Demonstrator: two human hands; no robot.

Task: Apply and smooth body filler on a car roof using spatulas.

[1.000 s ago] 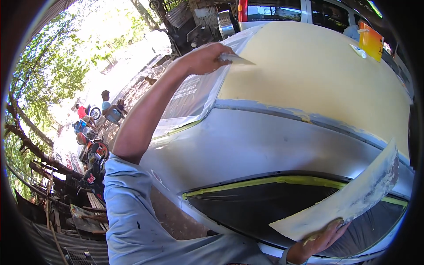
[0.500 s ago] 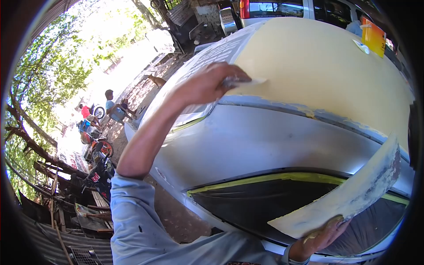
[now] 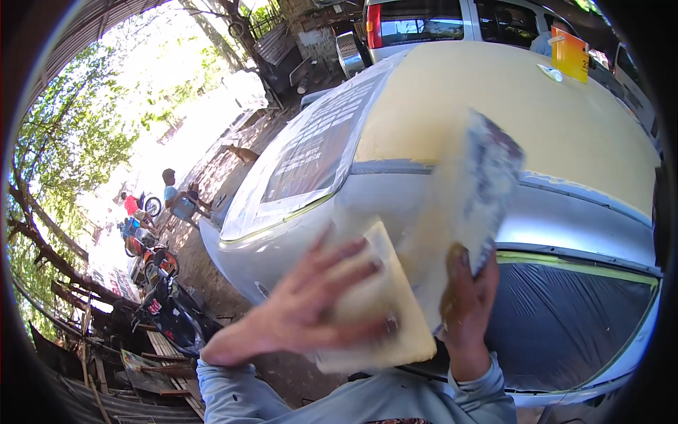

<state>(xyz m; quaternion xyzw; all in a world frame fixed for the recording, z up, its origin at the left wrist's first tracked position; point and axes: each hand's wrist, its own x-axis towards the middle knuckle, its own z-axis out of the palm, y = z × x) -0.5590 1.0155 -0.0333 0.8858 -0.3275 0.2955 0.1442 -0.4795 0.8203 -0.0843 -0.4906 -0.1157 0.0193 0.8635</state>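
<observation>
My left hand (image 3: 321, 300), blurred by motion, has its fingers spread across the face of a cream-coloured flat putty spreader (image 3: 406, 318); its thumb is hidden. Beside it, my right hand (image 3: 470, 304) grips the lower part of a long putty board (image 3: 487, 177), cream and smeared with grey-white filler. The board is tilted up, and its left side is blurred. Both tools are held close together above the side of a car. Beyond them lies the car roof (image 3: 565, 134), coated in pale yellow filler over a grey body.
Plastic sheeting (image 3: 311, 155) and green tape mask the car's glass. A yellow-orange bucket (image 3: 569, 56) stands on the far roof edge, a small white object (image 3: 549, 73) beside it. Another vehicle (image 3: 424, 25) is behind. Motorcycles (image 3: 169, 311), people (image 3: 180, 198) and a dog (image 3: 242, 152) are at left.
My left hand has come back from the roof toward me with the spreader. My right hand has raised the putty board and brought it leftward, close to the spreader. The view has shifted slightly.
</observation>
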